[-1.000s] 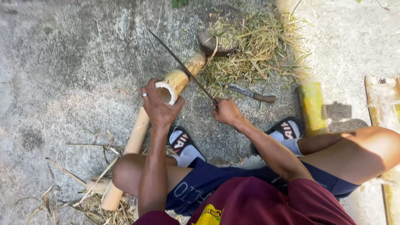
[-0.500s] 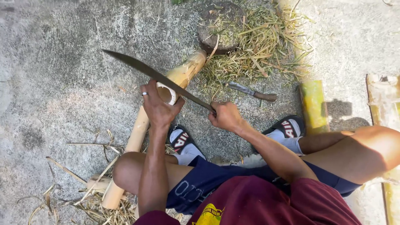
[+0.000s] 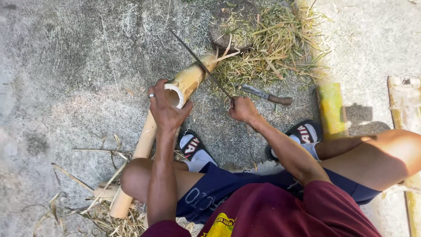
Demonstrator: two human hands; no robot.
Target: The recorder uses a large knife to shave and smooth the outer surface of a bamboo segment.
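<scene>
My left hand (image 3: 164, 107), with a ring on one finger, grips the open near end of a short hollow bamboo section (image 3: 189, 80). The section slants up to the right, its far end resting on a round wooden block (image 3: 231, 26). My right hand (image 3: 242, 108) is shut on the handle of a long machete (image 3: 201, 65). Its blade lies across the upper part of the bamboo section, tip pointing up-left. A longer bamboo pole (image 3: 139, 151) lies under my left hand and runs down past my left knee.
A small knife (image 3: 265, 94) lies on the concrete right of the machete. Bamboo shavings (image 3: 280, 44) pile around the block. A short green bamboo piece (image 3: 331, 109) lies by my right sandal; split bamboo (image 3: 405, 109) lies at the right edge. Dry strips (image 3: 87, 193) scatter lower left.
The machete swung from pointing far left, raised over my left hand, back down onto the upper bamboo section. My right hand moved slightly down-right. My left hand kept its hold.
</scene>
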